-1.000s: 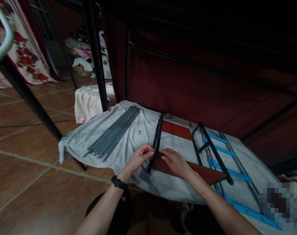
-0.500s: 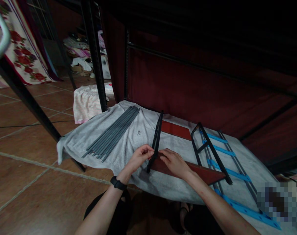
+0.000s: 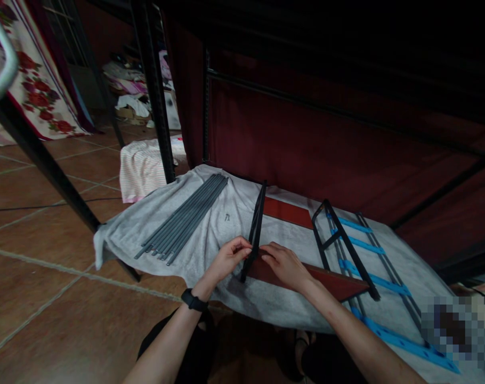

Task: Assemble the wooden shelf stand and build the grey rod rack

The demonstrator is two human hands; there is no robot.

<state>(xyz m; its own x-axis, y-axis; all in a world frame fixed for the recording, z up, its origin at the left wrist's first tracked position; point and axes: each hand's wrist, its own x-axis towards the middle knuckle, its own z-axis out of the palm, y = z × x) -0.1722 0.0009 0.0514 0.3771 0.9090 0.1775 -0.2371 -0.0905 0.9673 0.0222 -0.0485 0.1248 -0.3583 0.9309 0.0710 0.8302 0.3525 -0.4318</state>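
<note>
Fingers (image 3: pixel 244 246) of both hands pinch the black frame bar (image 3: pixel 257 224).

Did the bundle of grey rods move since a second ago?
No. The grey rods lie on the same spot of the grey cloth, just left of the small mark on it; only the camera shifted slightly.

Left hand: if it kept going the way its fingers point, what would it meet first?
The left hand points right, fingertips apparently already on the black metal frame piece; beyond it is the right hand.
</note>
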